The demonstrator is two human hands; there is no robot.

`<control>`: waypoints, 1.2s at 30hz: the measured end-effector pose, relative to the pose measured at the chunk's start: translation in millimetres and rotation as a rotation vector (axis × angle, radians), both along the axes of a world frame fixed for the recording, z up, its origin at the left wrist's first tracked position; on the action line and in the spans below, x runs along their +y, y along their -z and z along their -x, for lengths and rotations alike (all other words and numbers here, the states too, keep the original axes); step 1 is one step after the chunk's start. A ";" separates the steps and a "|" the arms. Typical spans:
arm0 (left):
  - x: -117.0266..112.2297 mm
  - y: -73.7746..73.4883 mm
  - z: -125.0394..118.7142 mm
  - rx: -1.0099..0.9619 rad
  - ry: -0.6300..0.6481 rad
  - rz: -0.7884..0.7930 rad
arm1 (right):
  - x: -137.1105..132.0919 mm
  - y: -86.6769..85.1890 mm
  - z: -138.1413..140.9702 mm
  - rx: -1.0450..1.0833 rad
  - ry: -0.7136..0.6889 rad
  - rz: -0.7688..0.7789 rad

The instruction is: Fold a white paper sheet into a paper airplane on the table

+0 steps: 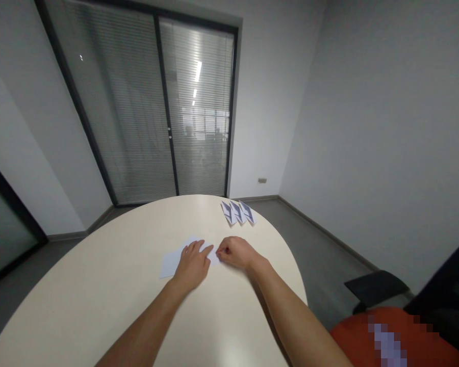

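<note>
Head view is showing a white sheet of paper (171, 263) lying flat on the cream bench (99, 285), just below the centre of the frame. The left hand (193, 265) is resting palm down on the sheet's right part with its fingers spread and pointing toward the upper right. Its grip is wide and holding nothing, only pressing the paper onto the bench. The right hand (235, 252) is sitting just to the right of it, knuckles up and fingers curled. Its grip is narrow, the fingertips closing on the sheet's right edge close beside the left fingertips. Both bare forearms are reaching in from the bottom edge of the frame.

Farther up and to the right, near the bench's far rim, three folded paper pieces (238, 212) are lying side by side in a short row, well apart from the hands. Behind the bench, glass doors (145, 112) with closed blinds are filling the upper left and centre. At the lower right, a chair (375, 286) with a dark armrest and an orange seat is standing beside the bench.
</note>
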State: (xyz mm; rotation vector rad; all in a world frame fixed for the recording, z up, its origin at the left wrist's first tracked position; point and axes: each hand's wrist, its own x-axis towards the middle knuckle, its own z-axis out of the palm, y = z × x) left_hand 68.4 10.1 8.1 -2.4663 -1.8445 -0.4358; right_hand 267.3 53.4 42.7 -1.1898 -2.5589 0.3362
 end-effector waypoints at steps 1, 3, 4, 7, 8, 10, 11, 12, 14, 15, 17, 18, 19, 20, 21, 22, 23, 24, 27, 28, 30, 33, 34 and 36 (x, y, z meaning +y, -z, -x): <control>-0.4 -0.7 -0.1 0.000 0.003 0.000 | 1.1 1.8 -0.4 0.011 -0.013 -0.020; -1.3 -1.6 -0.6 -0.001 0.002 0.000 | 2.3 3.8 -0.1 0.011 -0.048 -0.053; -1.8 -1.8 -1.0 0.000 -0.004 0.002 | 2.5 3.7 0.3 -0.001 -0.063 -0.061; -3.4 -1.8 -2.4 0.003 -0.028 0.008 | 1.6 -0.6 1.4 -0.062 -0.078 -0.050; -3.9 -1.8 -2.8 0.002 -0.032 0.009 | 0.9 -3.0 1.5 -0.080 -0.071 -0.042; -4.7 -1.9 -3.4 -0.001 -0.036 0.009 | -0.9 -7.3 1.3 -0.103 -0.042 -0.033; -5.0 -2.1 -3.6 -0.003 -0.036 0.009 | -1.9 -8.8 1.2 -0.105 -0.028 -0.038; -5.3 -2.4 -3.7 -0.005 -0.036 0.008 | -2.9 -9.6 1.2 -0.100 -0.021 -0.050; -5.8 -3.0 -3.9 -0.007 -0.037 0.003 | -4.2 -8.7 1.7 -0.082 -0.032 -0.091; -6.1 -3.3 -4.1 -0.006 -0.040 -0.001 | -4.5 -7.3 2.2 -0.071 -0.045 -0.114; -6.6 -3.8 -4.4 -0.006 -0.054 -0.010 | -4.1 -3.6 3.2 -0.061 -0.069 -0.149; -6.9 -4.1 -4.6 -0.007 -0.062 -0.014 | -3.4 -2.0 3.4 -0.063 -0.074 -0.158; -7.3 -4.4 -4.9 -0.007 -0.068 -0.013 | -2.6 -0.9 3.3 -0.070 -0.075 -0.160; -7.6 -4.6 -5.1 -0.007 -0.071 -0.011 | -1.8 -0.7 2.8 -0.081 -0.072 -0.157; -7.9 -4.9 -5.3 -0.006 -0.073 -0.006 | -1.0 -1.3 1.9 -0.095 -0.069 -0.150; -8.1 -5.0 -5.5 -0.006 -0.072 -0.002 | -0.5 -2.8 0.7 -0.111 -0.064 -0.138; -8.4 -5.1 -5.6 -0.006 -0.072 0.000 | -0.5 -5.0 -0.5 -0.125 -0.057 -0.125; -8.5 -5.2 -5.6 -0.006 -0.071 0.000 | -0.9 -7.8 -1.7 -0.138 -0.049 -0.112; -8.4 -4.7 -5.4 -0.008 -0.067 -0.004 | -4.8 -16.1 -2.8 -0.167 -0.008 -0.078; -8.3 -4.5 -5.3 -0.009 -0.067 -0.003 | -6.6 -17.9 -1.9 -0.170 0.010 -0.072; -7.9 -4.1 -5.3 -0.014 -0.067 -0.001 | -9.9 -18.5 1.4 -0.167 0.032 -0.071; -7.7 -3.6 -5.7 -0.021 -0.067 -0.001 | -11.9 -13.2 7.6 -0.165 0.014 -0.100; -7.7 -3.4 -5.8 -0.020 -0.068 -0.003 | -11.8 -10.9 9.3 -0.170 0.002 -0.115; -8.0 -3.1 -6.1 -0.019 -0.074 -0.009 | -10.9 -7.6 11.1 -0.182 -0.012 -0.140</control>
